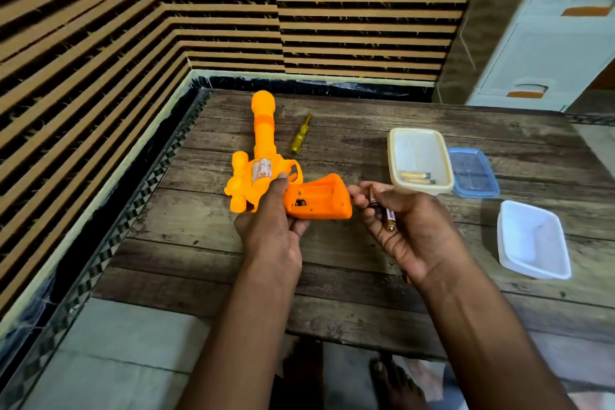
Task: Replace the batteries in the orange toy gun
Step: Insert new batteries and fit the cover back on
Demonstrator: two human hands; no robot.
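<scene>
Fingers (367,206) of the right hand (409,226) curl round two batteries (387,215); the left hand (273,220) grips the orange toy gun (263,156) near the bench's (332,276) left edge. Batteries could slip, or go in reversed.

Work surface: a dark, weathered wooden table (332,276) with plank grain. Lying directly on it: a yellow-handled screwdriver (300,135) near the far edge; a cream rectangular container (420,160) holding batteries (416,176); a blue lid (472,173) just beside it on the right; a white container (532,240) nearer the right edge.
</scene>
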